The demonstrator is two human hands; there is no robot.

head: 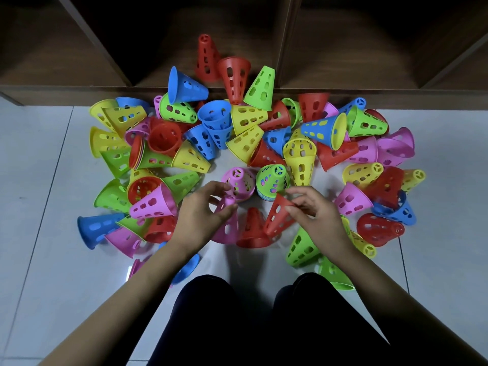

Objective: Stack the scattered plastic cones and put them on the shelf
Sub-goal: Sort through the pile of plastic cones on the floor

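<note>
Several perforated plastic cones in red, blue, green, yellow and pink lie scattered on the pale floor in front of me. My left hand (203, 210) pinches the narrow top of a pink cone (226, 225) that stands near my knees. My right hand (313, 210) grips the rim of a red cone (277, 215), tilted with its wide end down. Just beyond my hands stand an upright pink cone (239, 182) and a short stack topped by a green cone (272, 180). Another red cone (252, 229) stands between the two held ones.
A dark wooden shelf (285, 43) with open floor-level compartments runs along the back; a red cone (207, 58) stands inside its middle compartment. My dark-trousered knees (264, 313) fill the bottom centre. Bare tiled floor (39, 233) lies at left and right of the pile.
</note>
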